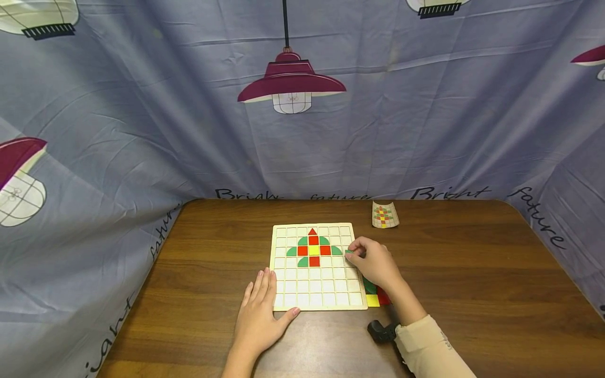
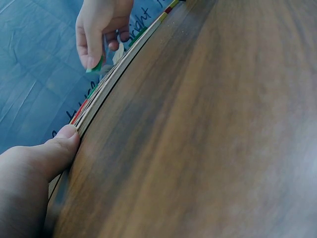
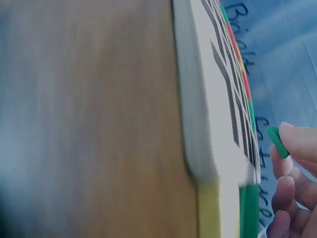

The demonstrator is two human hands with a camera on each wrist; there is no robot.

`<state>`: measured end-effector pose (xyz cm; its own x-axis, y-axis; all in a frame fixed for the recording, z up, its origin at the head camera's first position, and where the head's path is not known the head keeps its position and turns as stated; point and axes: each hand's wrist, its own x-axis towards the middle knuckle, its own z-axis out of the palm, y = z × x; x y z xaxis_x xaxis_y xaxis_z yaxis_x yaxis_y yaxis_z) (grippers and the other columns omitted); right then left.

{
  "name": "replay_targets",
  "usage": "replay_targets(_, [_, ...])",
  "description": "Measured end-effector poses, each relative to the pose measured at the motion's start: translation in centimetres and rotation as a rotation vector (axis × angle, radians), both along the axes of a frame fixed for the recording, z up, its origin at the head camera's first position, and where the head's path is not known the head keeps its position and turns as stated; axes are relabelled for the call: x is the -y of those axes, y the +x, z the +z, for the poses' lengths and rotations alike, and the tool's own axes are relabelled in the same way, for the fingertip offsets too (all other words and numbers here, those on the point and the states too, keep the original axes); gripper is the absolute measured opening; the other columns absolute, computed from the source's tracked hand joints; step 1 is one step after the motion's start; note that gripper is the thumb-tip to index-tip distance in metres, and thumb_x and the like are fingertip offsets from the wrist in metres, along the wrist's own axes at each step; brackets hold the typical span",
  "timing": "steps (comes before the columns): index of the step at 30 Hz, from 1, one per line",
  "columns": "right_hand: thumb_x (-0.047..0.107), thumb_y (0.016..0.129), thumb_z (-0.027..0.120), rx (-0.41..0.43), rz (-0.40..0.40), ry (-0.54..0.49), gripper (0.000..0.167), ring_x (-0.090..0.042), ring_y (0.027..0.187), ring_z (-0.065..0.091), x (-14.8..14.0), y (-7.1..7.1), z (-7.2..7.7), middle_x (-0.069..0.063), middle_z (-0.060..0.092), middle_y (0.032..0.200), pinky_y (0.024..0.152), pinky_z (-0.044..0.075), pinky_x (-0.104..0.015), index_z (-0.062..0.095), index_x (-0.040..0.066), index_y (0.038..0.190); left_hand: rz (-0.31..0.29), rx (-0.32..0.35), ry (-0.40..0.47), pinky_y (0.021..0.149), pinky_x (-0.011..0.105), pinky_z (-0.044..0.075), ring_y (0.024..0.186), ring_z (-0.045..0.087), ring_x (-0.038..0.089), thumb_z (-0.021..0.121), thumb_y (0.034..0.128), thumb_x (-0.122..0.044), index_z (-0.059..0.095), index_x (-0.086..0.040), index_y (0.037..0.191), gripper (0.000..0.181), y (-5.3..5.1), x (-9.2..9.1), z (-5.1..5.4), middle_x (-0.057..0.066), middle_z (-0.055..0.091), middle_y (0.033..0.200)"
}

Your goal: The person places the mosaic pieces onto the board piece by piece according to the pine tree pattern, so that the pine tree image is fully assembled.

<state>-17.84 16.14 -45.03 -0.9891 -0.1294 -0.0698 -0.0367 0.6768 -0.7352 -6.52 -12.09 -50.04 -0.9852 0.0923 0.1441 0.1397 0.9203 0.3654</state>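
A pale gridded board (image 1: 293, 286) lies on the table, bearing red squares, a yellow square (image 1: 314, 250), a red triangle (image 1: 312, 231) and several green quarter-round pieces. My left hand (image 1: 259, 315) rests at its lower left corner, fingers straight along the left side and thumb (image 2: 64, 136) against the near edge. Above the board's right side, my right hand (image 1: 375, 262) pinches a small green piece (image 3: 278, 142) between thumb and finger. The fingers partly cover that piece, so its full outline is hidden; in the left wrist view it is raised off the board.
By the board's lower right corner lie loose yellow (image 1: 373, 300), green (image 1: 369, 286) and red (image 1: 383, 297) pieces, partly under my right forearm. A small card (image 1: 385, 215) with a coloured pattern sits near the table's back edge. Behind hangs a blue-grey curtain (image 1: 378, 147).
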Motion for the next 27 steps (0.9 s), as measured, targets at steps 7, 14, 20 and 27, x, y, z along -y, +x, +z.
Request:
replay_targets(7, [0.021,0.089,0.075,-0.001,0.029,-0.013,0.011,-0.014,0.067,0.055,2.8,0.2,-0.2,0.002,0.066,0.079,0.060,0.043,-0.028,0.067,0.014,0.093,0.002,0.003,0.004,0.125,0.048,0.017,0.154,0.022,0.026,0.054,0.0852,-0.074,0.032,-0.004,0.155,0.101,0.0,0.0,0.1,0.012,0.027,0.163])
replay_targets(14, [0.021,0.088,0.076,-0.020,0.048,-0.018,0.010,-0.011,0.066,0.056,4.8,0.3,-0.7,0.006,0.065,0.076,0.061,0.044,-0.026,0.067,0.017,0.089,0.002,0.005,0.004,0.125,0.049,0.017,0.154,0.022,0.027,0.054,0.0852,-0.074,0.031,-0.003,0.155,0.102,0.0,0.0,0.0,0.013,0.027,0.163])
replay_targets(20, [0.023,0.086,0.078,-0.054,0.046,0.024,0.012,-0.009,0.067,0.056,5.4,0.4,-1.0,0.007,0.064,0.075,0.064,0.045,-0.028,0.068,0.017,0.087,-0.002,-0.004,0.001,0.125,0.049,0.018,0.153,0.023,0.027,0.054,0.0853,-0.074,0.032,-0.003,0.155,0.102,0.0,-0.1,-0.1,0.013,0.028,0.163])
replay_targets(27, [0.026,0.085,0.079,-0.104,0.046,0.103,0.013,-0.009,0.070,0.054,5.6,0.5,-1.0,0.007,0.063,0.080,0.065,0.045,-0.028,0.068,0.018,0.085,-0.002,-0.010,0.003,0.124,0.049,0.018,0.153,0.024,0.028,0.055,0.0853,-0.073,0.033,-0.002,0.154,0.101,0.0,0.0,0.0,0.013,0.029,0.162])
